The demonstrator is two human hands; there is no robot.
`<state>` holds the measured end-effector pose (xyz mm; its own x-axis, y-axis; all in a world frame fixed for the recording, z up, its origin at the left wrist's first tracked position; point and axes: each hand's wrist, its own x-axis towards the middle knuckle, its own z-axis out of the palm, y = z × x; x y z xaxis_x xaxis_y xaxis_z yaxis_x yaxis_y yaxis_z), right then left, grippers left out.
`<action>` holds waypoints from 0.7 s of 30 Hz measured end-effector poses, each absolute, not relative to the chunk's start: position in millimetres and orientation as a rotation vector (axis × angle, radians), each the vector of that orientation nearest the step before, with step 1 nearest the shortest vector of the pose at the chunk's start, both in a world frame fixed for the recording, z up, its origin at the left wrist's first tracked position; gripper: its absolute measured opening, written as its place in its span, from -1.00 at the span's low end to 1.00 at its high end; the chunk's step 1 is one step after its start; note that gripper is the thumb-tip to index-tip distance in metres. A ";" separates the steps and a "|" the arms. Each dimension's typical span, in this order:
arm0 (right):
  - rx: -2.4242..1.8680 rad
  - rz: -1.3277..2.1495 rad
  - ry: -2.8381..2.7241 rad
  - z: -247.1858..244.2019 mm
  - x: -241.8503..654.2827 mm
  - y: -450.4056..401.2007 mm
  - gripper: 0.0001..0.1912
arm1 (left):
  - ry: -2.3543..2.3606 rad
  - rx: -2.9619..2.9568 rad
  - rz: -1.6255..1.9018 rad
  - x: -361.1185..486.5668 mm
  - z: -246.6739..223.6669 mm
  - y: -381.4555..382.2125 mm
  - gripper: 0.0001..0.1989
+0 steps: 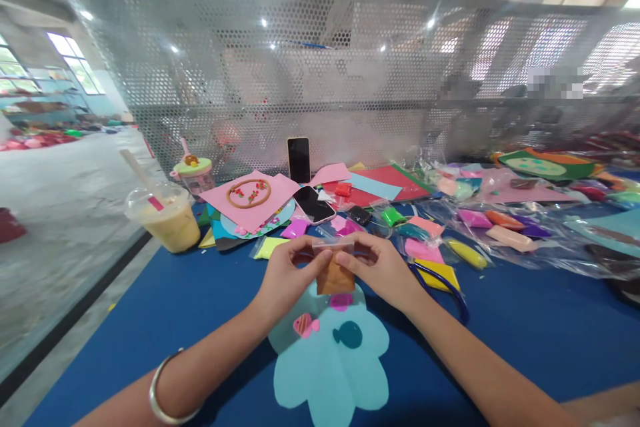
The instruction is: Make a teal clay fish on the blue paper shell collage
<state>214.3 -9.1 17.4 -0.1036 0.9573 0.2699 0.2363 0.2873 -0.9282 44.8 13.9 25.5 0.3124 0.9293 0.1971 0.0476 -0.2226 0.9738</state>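
Note:
Both hands pinch a small clear zip bag of orange-brown modelling clay (335, 277) by its upper part. My left hand (291, 272) grips its left side with thumb and fingers, and my right hand (380, 269) does the same on the right. Beneath the bag lies a light-blue paper cutout with scalloped edges (330, 373). On it are a pink striped clay fish (305, 325), a dark teal fish shape (349, 334) and a magenta piece (341, 301), partly covered by the bag. Whether the bag's seal is parted, I cannot tell.
A cup of yellow drink (173, 223) with a straw stands at the left table edge. Phones (299, 160), pink paper (250, 197) and several clay packets (393, 217) lie beyond my hands. Blue-handled scissors (450, 287) rest right. A perforated metal screen (320, 93) rises behind.

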 end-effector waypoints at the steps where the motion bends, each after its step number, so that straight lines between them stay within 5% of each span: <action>1: -1.133 0.931 -1.565 17.4 214.2 -9.1 -0.71 | 0.927 1.546 1.094 44.2 25.8 13.9 -0.74; 21: -1.144 0.992 -1.500 9.0 217.5 -2.3 -0.67 | 0.908 1.533 0.988 41.9 20.8 17.8 -0.69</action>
<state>217.5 -2.3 9.0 -0.0906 0.9728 0.2134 0.1839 0.2269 -0.9564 41.9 17.8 20.8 0.3711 0.9193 0.1310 0.0530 -0.1618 0.9854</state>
